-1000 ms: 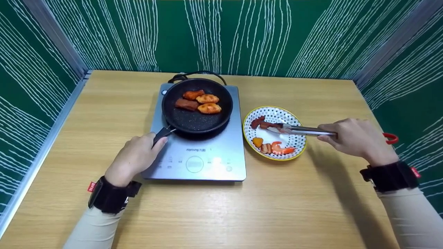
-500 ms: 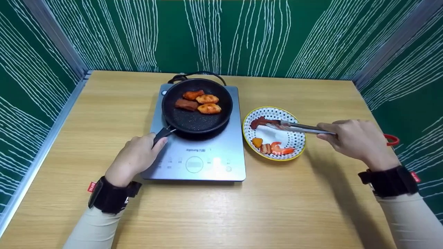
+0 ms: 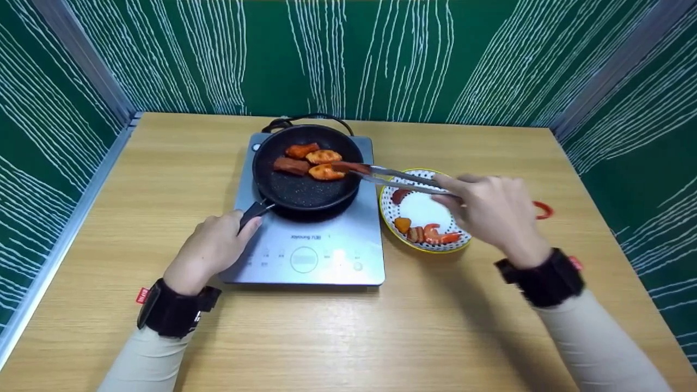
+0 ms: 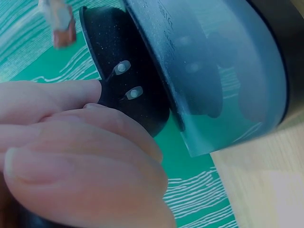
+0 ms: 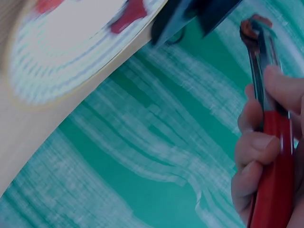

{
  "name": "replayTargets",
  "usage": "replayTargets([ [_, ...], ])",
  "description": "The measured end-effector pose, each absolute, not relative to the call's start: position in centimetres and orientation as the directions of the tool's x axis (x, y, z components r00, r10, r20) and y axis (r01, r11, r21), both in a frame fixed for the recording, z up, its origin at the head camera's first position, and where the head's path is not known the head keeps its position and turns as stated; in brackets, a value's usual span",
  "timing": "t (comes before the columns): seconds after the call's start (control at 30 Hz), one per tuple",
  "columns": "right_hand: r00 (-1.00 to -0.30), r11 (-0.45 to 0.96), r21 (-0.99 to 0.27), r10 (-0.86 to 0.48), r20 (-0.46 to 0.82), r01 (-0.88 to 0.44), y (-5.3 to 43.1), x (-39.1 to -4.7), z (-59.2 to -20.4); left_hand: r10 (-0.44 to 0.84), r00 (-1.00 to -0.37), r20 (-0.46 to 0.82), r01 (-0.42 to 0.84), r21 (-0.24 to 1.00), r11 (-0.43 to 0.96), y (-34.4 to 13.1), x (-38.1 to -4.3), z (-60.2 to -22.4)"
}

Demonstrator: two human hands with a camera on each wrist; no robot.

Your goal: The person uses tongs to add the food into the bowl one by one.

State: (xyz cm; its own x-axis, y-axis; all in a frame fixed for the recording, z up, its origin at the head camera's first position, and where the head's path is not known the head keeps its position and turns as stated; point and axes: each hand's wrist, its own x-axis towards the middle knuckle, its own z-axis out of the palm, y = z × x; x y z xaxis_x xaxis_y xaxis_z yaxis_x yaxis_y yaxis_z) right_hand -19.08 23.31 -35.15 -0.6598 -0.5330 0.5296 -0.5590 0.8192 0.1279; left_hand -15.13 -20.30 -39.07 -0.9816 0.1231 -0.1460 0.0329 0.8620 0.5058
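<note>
My left hand (image 3: 215, 245) grips the black handle of a frying pan (image 3: 297, 193), which stands on an induction cooktop (image 3: 337, 228). In the pan lie two golden dumpling-like pieces, a reddish-brown slab and an orange-brown piece. My right hand (image 3: 490, 215) holds metal tongs (image 3: 400, 178); their red handle (image 5: 278, 166) shows in the right wrist view. A reddish-brown strip of food (image 3: 353, 166) is pinched in the tongs' tips, over the pan's right rim, and overlaps one golden piece in the head view. Behind the tongs is a dotted plate (image 3: 422, 207).
On the plate are a dark red piece (image 3: 399, 195), a yellow chunk (image 3: 402, 224), a striped meat piece (image 3: 415, 234) and a shrimp (image 3: 440, 235). A black cord (image 3: 321, 114) lies behind the cooktop. Green panels (image 3: 381, 54) enclose the wooden table (image 3: 326, 337).
My right hand has lifted the strip of food from the plate with the tongs and moved left to the pan. The left hand stays on the handle.
</note>
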Motion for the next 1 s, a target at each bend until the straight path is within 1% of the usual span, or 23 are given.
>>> replayTargets([
  [0.2,-0.647,0.814,0.146,-0.543,0.536,-0.562,18.5,-19.5,-36.3,0.13,-0.983,-0.128,0.05,0.497,0.866,-20.4,-15.1,-39.1],
  [0.37,-0.679,0.834,0.144,-0.522,0.516,-0.532,15.3,-19.9,-37.1,0.128,-0.986,-0.106,0.06,0.492,0.869,-20.3,-15.0,-39.1],
  [0.5,-0.694,0.844,0.134,-0.508,0.51,-0.519,13.2,-20.3,-37.3,0.119,-0.985,-0.121,0.044,0.496,0.867,-20.3,-15.0,-39.1],
  [0.7,-0.698,0.854,0.165,-0.502,0.511,-0.493,11.2,-20.4,-37.8,0.121,-0.984,-0.133,0.039,0.499,0.866,-20.3,-15.1,-39.0],
  [1.0,-0.719,0.868,0.204,-0.491,0.492,-0.453,9.6,-20.5,-38.6,0.116,-0.984,-0.133,0.037,0.488,0.872,-20.3,-15.1,-39.0],
])
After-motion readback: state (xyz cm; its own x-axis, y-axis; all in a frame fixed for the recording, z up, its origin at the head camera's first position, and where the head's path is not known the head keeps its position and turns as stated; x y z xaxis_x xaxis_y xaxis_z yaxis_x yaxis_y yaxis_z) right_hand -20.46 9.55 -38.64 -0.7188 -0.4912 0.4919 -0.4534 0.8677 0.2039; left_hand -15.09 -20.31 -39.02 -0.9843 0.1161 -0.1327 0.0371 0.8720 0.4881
